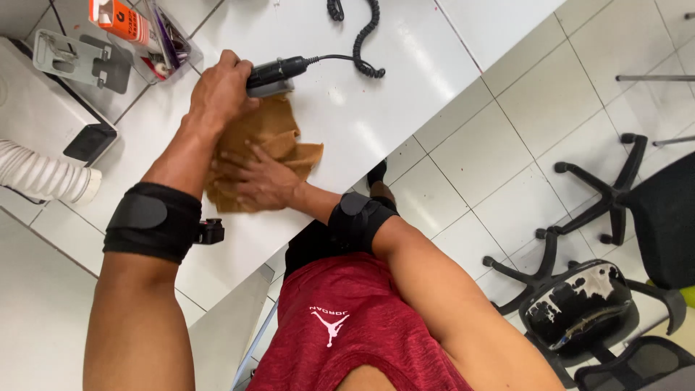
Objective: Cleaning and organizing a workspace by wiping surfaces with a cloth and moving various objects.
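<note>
Brown cloth (279,137) lies crumpled on white table (405,65), near its edge. One hand (221,90), w/ black arm band, is closed around a black corded tool (279,72) pressed at cloth's far side. Other hand (257,181) lies flat, fingers spread, pinning cloth. Coiled cord (365,43) trails right; office chairs (615,217) beyond.

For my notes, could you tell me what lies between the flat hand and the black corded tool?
Head view: only crumpled brown cloth lies between right hand and black tool.
</note>
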